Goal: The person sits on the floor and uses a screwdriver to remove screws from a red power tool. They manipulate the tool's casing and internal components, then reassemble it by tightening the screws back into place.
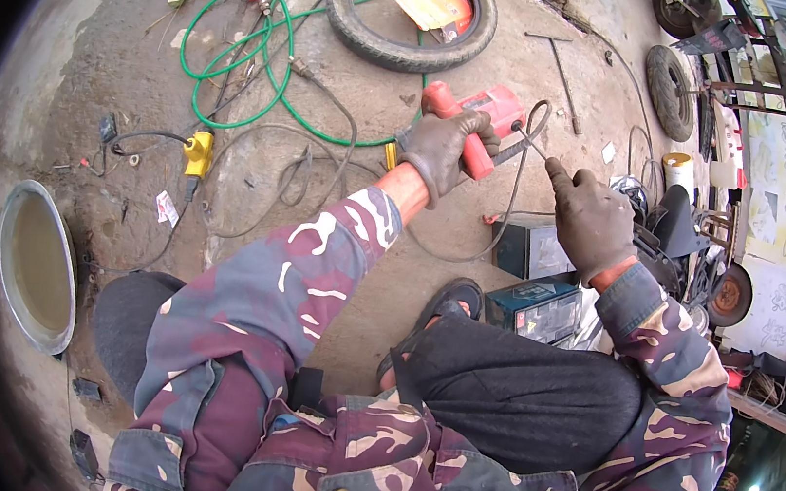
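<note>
My left hand (438,150), in a dark work glove, is wrapped round the handle of a red power tool (494,107) held above the concrete floor. The gloved right hand (594,221) is closed on a thin metal rod (534,148). The rod's far tip meets the tool at a small dark round part on its right side; whether it is inserted or only touching, I cannot tell. What kind of end the rod has inside my fist is hidden. A dark cable (514,198) loops beside the tool and down to the floor.
Ahead lies a tyre (341,15) with an orange-and-yellow packet inside its ring. A green hose (285,65) coils left of it, a T-handle wrench (561,78) right. A yellow connector (196,153), a round basin (72,304) of murky liquid and small boxes (532,310) lie nearer.
</note>
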A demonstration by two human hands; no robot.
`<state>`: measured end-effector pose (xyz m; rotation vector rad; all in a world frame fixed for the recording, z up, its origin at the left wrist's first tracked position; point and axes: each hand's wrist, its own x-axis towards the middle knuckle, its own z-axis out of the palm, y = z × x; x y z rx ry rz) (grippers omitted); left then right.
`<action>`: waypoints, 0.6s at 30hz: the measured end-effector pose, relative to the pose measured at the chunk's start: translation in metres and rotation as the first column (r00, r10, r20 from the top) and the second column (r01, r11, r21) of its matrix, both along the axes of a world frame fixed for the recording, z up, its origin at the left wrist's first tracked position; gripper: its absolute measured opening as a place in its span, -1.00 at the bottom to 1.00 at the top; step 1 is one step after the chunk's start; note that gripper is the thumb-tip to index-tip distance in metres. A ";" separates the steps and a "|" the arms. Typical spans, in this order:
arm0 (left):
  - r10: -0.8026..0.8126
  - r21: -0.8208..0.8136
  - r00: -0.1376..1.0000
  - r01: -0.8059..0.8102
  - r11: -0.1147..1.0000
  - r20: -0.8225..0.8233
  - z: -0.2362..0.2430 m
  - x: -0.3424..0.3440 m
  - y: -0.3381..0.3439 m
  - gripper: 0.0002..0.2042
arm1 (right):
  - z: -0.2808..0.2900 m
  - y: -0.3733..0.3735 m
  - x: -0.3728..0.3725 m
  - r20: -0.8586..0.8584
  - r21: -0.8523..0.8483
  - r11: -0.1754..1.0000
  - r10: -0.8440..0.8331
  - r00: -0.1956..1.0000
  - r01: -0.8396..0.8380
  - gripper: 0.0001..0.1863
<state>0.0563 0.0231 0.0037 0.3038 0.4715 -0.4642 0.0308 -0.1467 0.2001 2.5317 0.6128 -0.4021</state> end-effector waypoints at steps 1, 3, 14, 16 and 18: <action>0.002 0.004 1.000 -0.002 1.000 -0.013 0.000 0.000 0.000 -0.82 | 0.001 0.001 0.003 -0.009 0.020 0.999 -0.040 0.999 0.040 -0.57; 0.008 -0.005 1.000 -0.008 1.000 -0.006 0.001 0.001 0.000 -0.81 | 0.000 0.000 0.007 -0.032 0.230 0.965 -0.123 0.992 0.127 -0.59; 0.064 -0.053 0.997 -0.062 0.997 0.037 -0.001 -0.001 0.018 -0.80 | 0.002 -0.027 0.019 -0.844 0.426 -0.225 -0.446 0.297 0.876 -0.56; 0.075 -0.082 0.997 -0.074 0.994 0.001 -0.003 -0.001 0.021 -0.83 | 0.002 -0.029 0.021 -0.816 0.433 -0.152 -0.484 0.315 0.889 -0.58; 0.067 -0.102 0.998 -0.066 0.993 0.008 -0.004 -0.001 0.025 -0.84 | -0.004 -0.028 0.016 -0.683 0.553 0.106 -0.511 0.522 0.826 -0.59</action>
